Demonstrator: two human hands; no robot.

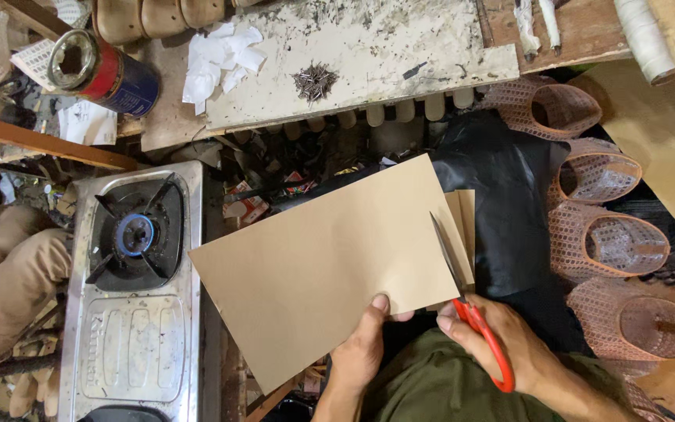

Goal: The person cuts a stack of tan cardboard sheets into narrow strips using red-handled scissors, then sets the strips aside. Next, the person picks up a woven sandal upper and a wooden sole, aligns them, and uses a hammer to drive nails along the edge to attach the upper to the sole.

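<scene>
Tan cardboard sheet (330, 266) hangs tilted over my lap, its left corner near the gas stove (134, 297). My left hand (361, 348) pinches the bottom edge, thumb on top. My right hand (509, 344) grips red-handled scissors (470, 305), blades slicing into the right edge. Mesh shoe uppers (603, 234) crowd the right side; I see open room above the black material (509, 211).

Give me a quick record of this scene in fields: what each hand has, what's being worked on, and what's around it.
left hand: grips the near edge of the tan sheet
right hand: holds the red-handled scissors, blades on the sheet's right side
left of sheet: gas stove, burner unlit
right of sheet: pink mesh shoe uppers in a row
bench behind: nail pile, tin can lying on its side
</scene>
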